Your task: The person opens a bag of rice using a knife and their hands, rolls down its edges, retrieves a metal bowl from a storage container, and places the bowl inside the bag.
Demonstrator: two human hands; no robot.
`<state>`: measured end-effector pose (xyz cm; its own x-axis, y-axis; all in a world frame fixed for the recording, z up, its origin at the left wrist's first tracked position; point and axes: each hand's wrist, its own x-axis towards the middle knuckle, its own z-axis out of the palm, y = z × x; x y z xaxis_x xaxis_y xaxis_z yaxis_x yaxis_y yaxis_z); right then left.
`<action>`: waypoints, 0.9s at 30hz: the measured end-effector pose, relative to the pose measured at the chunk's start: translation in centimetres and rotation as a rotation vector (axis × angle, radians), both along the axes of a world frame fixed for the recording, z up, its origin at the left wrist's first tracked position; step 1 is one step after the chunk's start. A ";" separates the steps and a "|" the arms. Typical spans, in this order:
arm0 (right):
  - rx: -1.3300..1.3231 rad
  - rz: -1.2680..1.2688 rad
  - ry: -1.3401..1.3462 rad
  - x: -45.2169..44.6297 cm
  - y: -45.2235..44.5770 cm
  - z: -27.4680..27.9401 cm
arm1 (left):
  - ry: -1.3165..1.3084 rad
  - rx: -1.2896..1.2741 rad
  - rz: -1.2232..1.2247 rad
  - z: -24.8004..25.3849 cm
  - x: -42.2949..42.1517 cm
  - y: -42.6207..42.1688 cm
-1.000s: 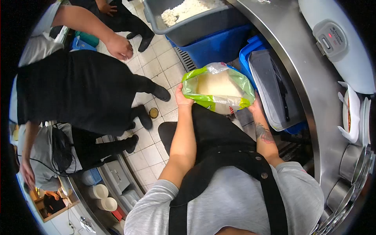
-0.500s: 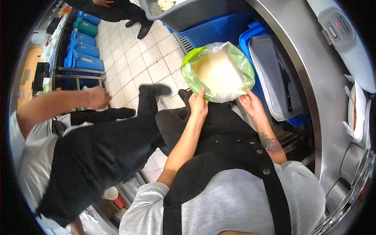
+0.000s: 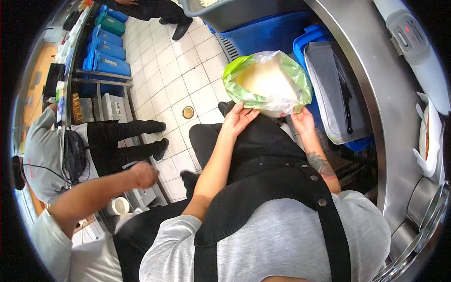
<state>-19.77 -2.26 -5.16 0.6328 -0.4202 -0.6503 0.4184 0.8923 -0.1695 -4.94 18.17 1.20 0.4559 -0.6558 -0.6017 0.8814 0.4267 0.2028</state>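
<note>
A green and clear plastic bag (image 3: 235, 70) hangs with its mouth wide, in front of my legs. Inside lies a pale, cream-white filling (image 3: 268, 81); I cannot tell whether it is powder or grain. My left hand (image 3: 239, 120) pinches the near rim at the left, with some fingers stretched beneath it. At the near right corner, my right hand (image 3: 303, 121) has its fingers closed on the bag's edge. The bag's underside is hidden.
Right of the bag is a blue bin (image 3: 307, 40) with a clear lid (image 3: 329, 94) and a black-handled knife (image 3: 348, 115). A steel counter (image 3: 371, 80) runs along the right. A grey tub (image 3: 244, 16) stands ahead. Co-workers (image 3: 103, 188) occupy the left aisle.
The nearest co-worker has moved back toward the lower left, uncovering another person and a floor drain. The bag and my hands sit slightly further right in view; my left fingers are more spread.
</note>
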 end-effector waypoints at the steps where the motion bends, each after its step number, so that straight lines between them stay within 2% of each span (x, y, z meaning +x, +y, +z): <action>1: -0.021 0.027 -0.014 0.0 0.1 0.1 | 0.021 0.018 -0.035 0.1 0.3 0.1; 7: -0.009 -0.027 0.139 -1.6 0.4 2.9 | 0.116 -0.074 0.163 -0.7 -0.3 -2.4; 9: -0.003 -0.022 0.083 -1.8 0.5 2.1 | 0.069 -0.079 0.144 -1.4 -0.8 -2.7; 10: -0.021 0.006 0.066 -1.6 0.5 1.7 | 0.108 -0.182 0.139 -1.6 -0.7 -2.8; 15: -0.155 0.114 -0.006 0.4 0.2 0.0 | -0.094 -0.139 0.099 -1.9 -0.1 -3.6; 16: -0.168 0.122 -0.115 0.5 -0.5 -0.4 | -0.131 -0.097 0.101 -1.4 0.2 -3.4; 17: -0.231 0.134 0.065 0.3 -0.8 -0.8 | -0.168 -0.055 0.105 -0.8 0.5 -3.1; 19: -0.370 0.158 0.415 0.0 -1.8 0.3 | -0.459 0.213 0.132 -0.4 1.6 -2.0; 20: -0.614 0.237 0.647 -0.5 -1.8 0.9 | -0.581 0.442 0.122 -0.2 2.5 -1.4; 21: -0.858 0.322 0.767 -1.1 -1.7 1.5 | -0.695 0.676 0.113 -0.2 3.4 -1.1; 23: -1.361 0.482 0.987 -2.1 -1.4 2.7 | -0.958 0.806 0.111 0.5 4.0 -1.2; 24: -1.605 0.478 1.002 -2.1 0.1 5.9 | -1.087 0.871 0.109 0.9 4.3 -1.4; 26: -2.043 0.465 1.035 -0.4 3.3 11.5 | -1.097 0.905 0.125 2.0 4.9 -2.2; 27: -2.075 0.499 0.771 0.8 3.1 12.6 | -1.099 0.919 0.129 2.2 5.2 -2.7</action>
<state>-19.00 0.79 7.46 0.7933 -0.5615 0.2352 -0.2884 -0.6869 -0.6671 0.27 15.50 3.43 0.9837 -0.1546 -0.0916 0.0661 -0.1632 0.9844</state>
